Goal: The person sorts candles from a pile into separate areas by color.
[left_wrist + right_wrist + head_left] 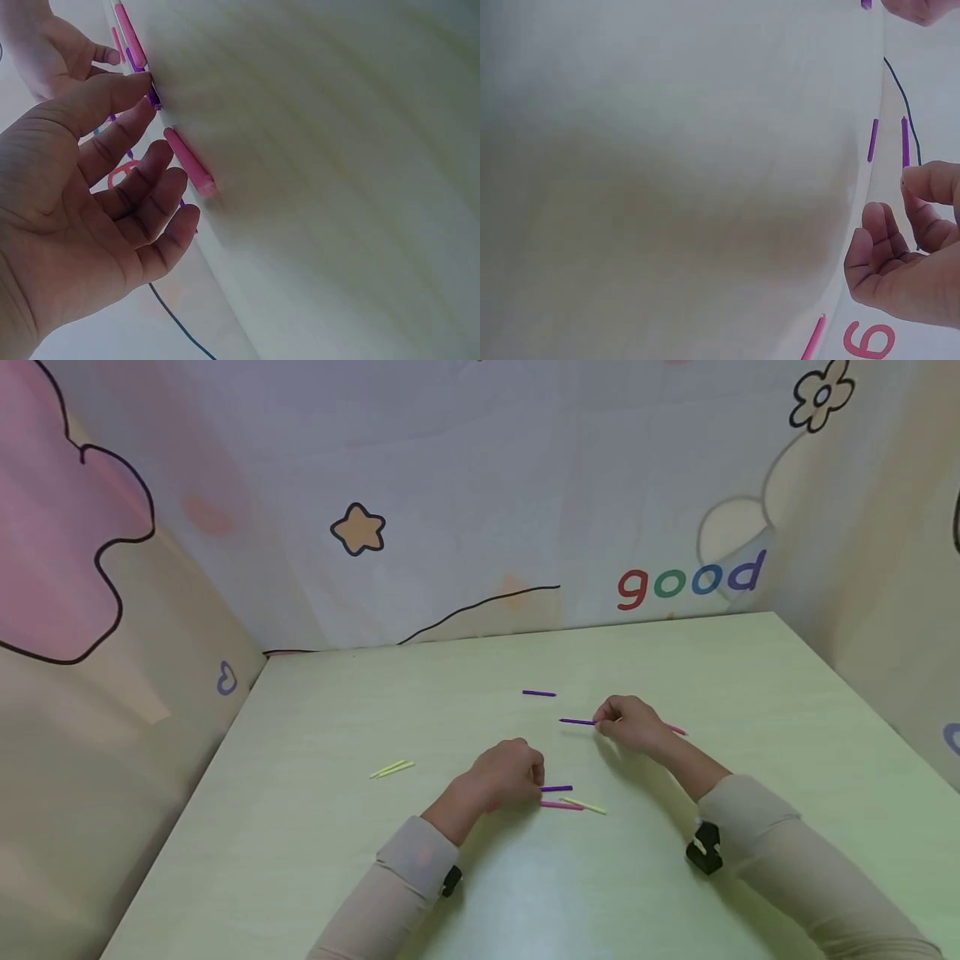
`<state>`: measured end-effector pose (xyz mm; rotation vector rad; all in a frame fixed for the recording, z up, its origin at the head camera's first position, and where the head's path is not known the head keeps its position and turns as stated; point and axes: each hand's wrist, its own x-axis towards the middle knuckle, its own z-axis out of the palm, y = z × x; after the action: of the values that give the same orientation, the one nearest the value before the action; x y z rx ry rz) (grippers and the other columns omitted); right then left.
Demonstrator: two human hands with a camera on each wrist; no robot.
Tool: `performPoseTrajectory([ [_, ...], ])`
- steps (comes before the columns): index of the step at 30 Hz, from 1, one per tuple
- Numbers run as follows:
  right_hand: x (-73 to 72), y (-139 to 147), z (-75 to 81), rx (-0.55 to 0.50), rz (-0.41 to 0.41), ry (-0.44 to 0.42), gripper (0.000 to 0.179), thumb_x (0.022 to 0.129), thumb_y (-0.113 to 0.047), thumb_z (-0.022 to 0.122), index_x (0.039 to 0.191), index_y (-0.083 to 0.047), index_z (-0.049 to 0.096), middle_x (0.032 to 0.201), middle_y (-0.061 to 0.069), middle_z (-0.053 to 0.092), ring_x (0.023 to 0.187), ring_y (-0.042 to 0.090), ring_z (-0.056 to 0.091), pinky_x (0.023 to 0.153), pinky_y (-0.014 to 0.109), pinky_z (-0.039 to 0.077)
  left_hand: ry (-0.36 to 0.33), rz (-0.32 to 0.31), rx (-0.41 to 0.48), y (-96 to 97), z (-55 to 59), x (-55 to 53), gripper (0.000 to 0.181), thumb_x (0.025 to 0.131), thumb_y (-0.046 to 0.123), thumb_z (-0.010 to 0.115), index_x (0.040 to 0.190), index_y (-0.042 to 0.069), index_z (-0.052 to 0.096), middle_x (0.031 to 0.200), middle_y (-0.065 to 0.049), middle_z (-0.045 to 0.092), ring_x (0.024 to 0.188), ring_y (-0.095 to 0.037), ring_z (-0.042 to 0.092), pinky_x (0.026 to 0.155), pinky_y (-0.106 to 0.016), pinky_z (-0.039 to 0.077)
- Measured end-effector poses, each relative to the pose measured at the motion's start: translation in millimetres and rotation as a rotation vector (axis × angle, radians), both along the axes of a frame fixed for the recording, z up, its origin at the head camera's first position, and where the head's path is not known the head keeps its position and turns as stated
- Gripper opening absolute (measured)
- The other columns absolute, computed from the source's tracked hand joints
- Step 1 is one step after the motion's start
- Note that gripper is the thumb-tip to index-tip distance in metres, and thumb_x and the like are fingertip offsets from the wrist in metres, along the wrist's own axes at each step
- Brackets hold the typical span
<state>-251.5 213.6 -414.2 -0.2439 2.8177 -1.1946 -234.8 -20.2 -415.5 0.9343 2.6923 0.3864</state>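
Note:
My right hand (630,724) pinches one end of a thin purple stick (577,722) between thumb and forefinger, and the stick points left; the right wrist view shows it held above the table. Lower and to the left, my left hand (510,772) has thumb and forefinger on the end of another purple stick (558,788). Beside that hand lie a pink stick (562,806) and a pale yellow stick (585,806), close together. A second pink stick (189,161) lies below the left hand's curled fingers in the left wrist view.
On the pale green table (300,860), several yellow sticks (392,768) lie grouped at the left. Another purple stick (539,693) lies farther back. A pink stick (677,728) shows behind the right wrist. A printed cloth wall (465,510) borders the table's back and sides.

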Motion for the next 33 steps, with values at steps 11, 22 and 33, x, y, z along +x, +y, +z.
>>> performPoseTrajectory([
  [11,-27.5,-11,-6.4,-0.035,-0.017,-0.018,0.013,0.086,-0.004,0.057,0.092,0.006,0.062,0.086,0.011,0.060,0.075,0.021,0.046,0.067,0.031,0.038,-0.037,0.017,0.001,-4.9,0.0,-0.4,0.008,0.078,0.017,0.072,0.084,0.021,0.069,0.083,0.004,0.048,0.075,-0.013,0.046,0.063,-0.024,0.039],
  [22,-51.2,-24,-6.5,-0.019,-0.112,-0.102,0.016,0.087,-0.006,0.056,0.098,0.005,0.061,0.090,0.012,0.058,0.081,0.024,0.046,0.069,0.032,0.039,0.030,-0.002,-0.048,-3.3,5.2,-1.1,0.007,0.078,0.019,0.072,0.081,0.023,0.069,0.087,0.003,0.048,0.080,-0.015,0.045,0.061,-0.025,0.039],
  [33,-60.6,-23,-11.7,0.045,-0.158,-0.135,0.015,0.087,-0.007,0.054,0.098,0.002,0.061,0.095,0.013,0.056,0.081,0.025,0.046,0.066,0.031,0.038,0.029,-0.012,-0.072,-0.7,6.7,0.0,0.007,0.079,0.020,0.072,0.084,0.023,0.069,0.086,0.004,0.047,0.077,-0.013,0.045,0.061,-0.023,0.039],
])
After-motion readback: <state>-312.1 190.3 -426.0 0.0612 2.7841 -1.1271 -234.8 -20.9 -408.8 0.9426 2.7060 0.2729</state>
